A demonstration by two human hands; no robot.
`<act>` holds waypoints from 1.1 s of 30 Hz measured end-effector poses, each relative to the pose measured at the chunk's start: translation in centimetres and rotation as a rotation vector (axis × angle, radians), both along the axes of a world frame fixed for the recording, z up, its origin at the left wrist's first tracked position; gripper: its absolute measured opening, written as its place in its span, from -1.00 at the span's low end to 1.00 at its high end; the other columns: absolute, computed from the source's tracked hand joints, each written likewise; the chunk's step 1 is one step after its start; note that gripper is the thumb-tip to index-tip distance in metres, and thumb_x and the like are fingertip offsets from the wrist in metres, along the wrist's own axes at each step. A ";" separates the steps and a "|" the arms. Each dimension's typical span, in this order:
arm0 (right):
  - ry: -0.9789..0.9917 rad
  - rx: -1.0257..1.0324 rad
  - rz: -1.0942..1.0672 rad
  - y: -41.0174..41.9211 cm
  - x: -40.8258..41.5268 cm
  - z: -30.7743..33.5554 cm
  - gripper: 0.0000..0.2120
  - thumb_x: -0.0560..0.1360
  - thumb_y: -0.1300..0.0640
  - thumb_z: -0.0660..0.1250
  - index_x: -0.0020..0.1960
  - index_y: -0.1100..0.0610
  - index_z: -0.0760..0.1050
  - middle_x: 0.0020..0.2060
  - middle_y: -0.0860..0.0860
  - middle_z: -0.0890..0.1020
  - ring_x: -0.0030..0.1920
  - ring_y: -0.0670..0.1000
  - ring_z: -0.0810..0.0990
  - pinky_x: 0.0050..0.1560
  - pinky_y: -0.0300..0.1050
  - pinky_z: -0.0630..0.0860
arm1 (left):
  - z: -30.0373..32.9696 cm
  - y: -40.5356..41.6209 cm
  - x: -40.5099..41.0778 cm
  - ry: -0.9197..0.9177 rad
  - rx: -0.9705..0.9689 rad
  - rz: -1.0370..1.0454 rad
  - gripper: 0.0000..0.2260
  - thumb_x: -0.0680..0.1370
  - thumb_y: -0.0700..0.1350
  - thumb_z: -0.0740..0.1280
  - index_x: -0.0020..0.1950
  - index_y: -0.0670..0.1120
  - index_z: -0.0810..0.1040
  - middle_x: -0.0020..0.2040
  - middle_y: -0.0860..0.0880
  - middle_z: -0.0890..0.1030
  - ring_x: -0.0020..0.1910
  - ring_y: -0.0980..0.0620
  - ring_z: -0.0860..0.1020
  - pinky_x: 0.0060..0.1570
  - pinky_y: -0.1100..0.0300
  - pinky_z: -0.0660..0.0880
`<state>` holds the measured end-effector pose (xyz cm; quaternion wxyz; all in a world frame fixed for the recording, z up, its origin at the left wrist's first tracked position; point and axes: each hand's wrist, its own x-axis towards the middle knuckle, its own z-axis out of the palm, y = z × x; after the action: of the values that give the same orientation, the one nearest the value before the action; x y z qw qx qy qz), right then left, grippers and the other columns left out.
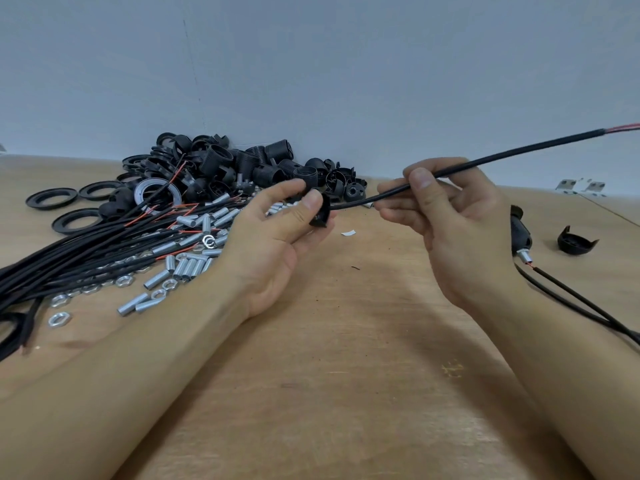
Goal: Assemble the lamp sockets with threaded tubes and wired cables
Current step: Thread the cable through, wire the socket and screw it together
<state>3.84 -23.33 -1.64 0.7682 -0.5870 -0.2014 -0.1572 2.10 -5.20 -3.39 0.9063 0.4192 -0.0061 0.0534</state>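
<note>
Wooden bench point(329, 341): left hand point(277, 233) pinches black plastic socket cap point(320, 211); right hand point(446, 220) grips black sheathed cable point(502, 155), threading underway; one finished assembly point(521, 233) lies near right edge; most parts remain.

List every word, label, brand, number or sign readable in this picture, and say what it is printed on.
None can be read.
Black socket parts: no lettering can be made out.
Cable held by the right hand: plain black sheath, no print visible.
Socket cap in the left hand: no marking visible.
White scrap on the table: too small to tell.
</note>
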 end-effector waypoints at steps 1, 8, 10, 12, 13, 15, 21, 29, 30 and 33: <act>0.040 0.042 0.034 0.1 -0.1 0.0 -0.94 0.59 0.27 0.27 -0.05 0.19 0.49 -0.21 0.17 0.71 -0.18 0.17 0.71 -0.13 -0.15 0.62 | 0.1 0.0 -0.1 -0.019 -0.012 0.025 -0.57 0.34 -0.22 0.46 0.19 -0.19 0.49 -0.04 -0.17 0.69 -0.06 -0.10 0.68 0.01 0.08 0.63; 0.005 -0.130 0.007 1.2 -0.9 -1.1 -0.89 0.43 0.11 0.50 -0.25 -0.02 0.63 -0.26 0.07 0.71 -0.25 0.05 0.70 -0.27 -0.20 0.58 | 0.1 -0.1 -0.2 -0.051 0.043 0.070 -0.69 0.27 -0.12 0.48 -0.03 -0.14 0.54 -0.07 -0.08 0.66 -0.12 0.06 0.67 -0.01 0.23 0.61; 0.088 -0.198 -0.002 1.6 -0.9 -1.6 -0.91 0.44 0.03 0.49 -0.24 -0.09 0.64 -0.22 -0.03 0.71 -0.21 -0.04 0.67 -0.20 -0.21 0.56 | 0.0 -0.4 -0.4 -0.068 0.074 0.033 -0.71 0.30 -0.07 0.46 -0.04 -0.15 0.58 -0.08 -0.05 0.69 -0.11 0.08 0.68 -0.06 0.25 0.60; 0.186 -0.106 0.068 1.7 -0.6 -1.7 -0.93 0.47 0.03 0.44 -0.18 -0.02 0.63 -0.18 -0.03 0.70 -0.10 0.01 0.69 -0.15 -0.14 0.56 | 0.2 -0.5 -0.5 -0.059 0.056 0.001 -0.75 0.35 -0.04 0.43 -0.05 -0.13 0.63 -0.08 -0.03 0.72 -0.09 0.11 0.68 -0.09 0.27 0.60; 0.229 -0.030 0.128 1.7 -0.5 -1.6 -0.90 0.51 0.06 0.40 -0.11 0.09 0.61 -0.15 0.00 0.70 -0.08 0.06 0.69 -0.16 -0.12 0.56 | 0.3 -0.5 -0.5 -0.060 0.053 0.000 -0.77 0.37 -0.05 0.41 -0.04 -0.13 0.64 -0.08 -0.03 0.73 -0.09 0.11 0.69 -0.10 0.28 0.60; 0.299 0.077 0.258 1.8 -0.5 -1.3 -0.80 0.56 0.10 0.34 0.04 0.26 0.52 -0.07 0.10 0.70 -0.07 0.12 0.70 -0.17 -0.10 0.58 | 0.2 -0.8 -0.6 -0.103 0.128 0.014 -0.77 0.41 -0.11 0.39 0.00 -0.18 0.65 -0.07 -0.07 0.73 -0.06 0.07 0.69 -0.09 0.29 0.59; 0.418 0.216 0.445 1.6 -0.8 -0.6 -0.46 0.44 0.22 0.38 0.34 0.39 0.32 0.13 0.37 0.58 0.10 0.23 0.65 -0.04 0.01 0.62 | -0.7 -1.3 -1.6 -0.459 1.000 0.284 -0.86 0.55 -0.09 0.38 0.08 0.06 0.66 -0.08 0.22 0.70 -0.12 0.27 0.64 -0.14 0.38 0.53; 0.543 0.254 0.175 -0.1 0.8 0.5 -0.86 0.55 0.38 0.21 0.09 0.32 0.44 -0.30 0.12 0.67 -0.31 0.09 0.67 -0.32 -0.15 0.58 | -0.6 -0.7 -1.9 -0.708 1.262 0.470 -0.92 0.57 -0.04 0.40 -0.12 0.11 0.65 -0.47 0.18 0.49 -0.49 0.15 0.41 -0.47 0.33 0.30; 0.555 0.282 0.134 -0.7 1.1 0.7 -0.78 0.52 0.41 0.17 0.14 0.29 0.43 -0.27 0.11 0.66 -0.31 0.09 0.66 -0.32 -0.14 0.56 | -0.6 -0.6 -1.9 -0.754 1.304 0.417 -0.86 0.57 -0.04 0.39 -0.18 0.08 0.64 -0.46 0.12 0.51 -0.49 0.15 0.42 -0.46 0.28 0.33; 0.569 0.363 0.123 -2.3 1.6 1.1 -0.59 0.42 0.44 0.07 0.20 0.22 0.44 -0.18 0.10 0.62 -0.33 0.07 0.61 -0.23 -0.13 0.47 | -0.8 -0.8 -2.0 -0.841 1.342 0.306 -0.76 0.60 -0.06 0.37 -0.20 -0.14 0.69 -0.40 0.02 0.59 -0.43 0.01 0.53 -0.40 0.11 0.42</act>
<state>5.39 -25.65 -0.59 0.8935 -0.4480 0.0169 0.0263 0.11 -5.99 -4.18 0.3659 0.8151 -0.3200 0.3151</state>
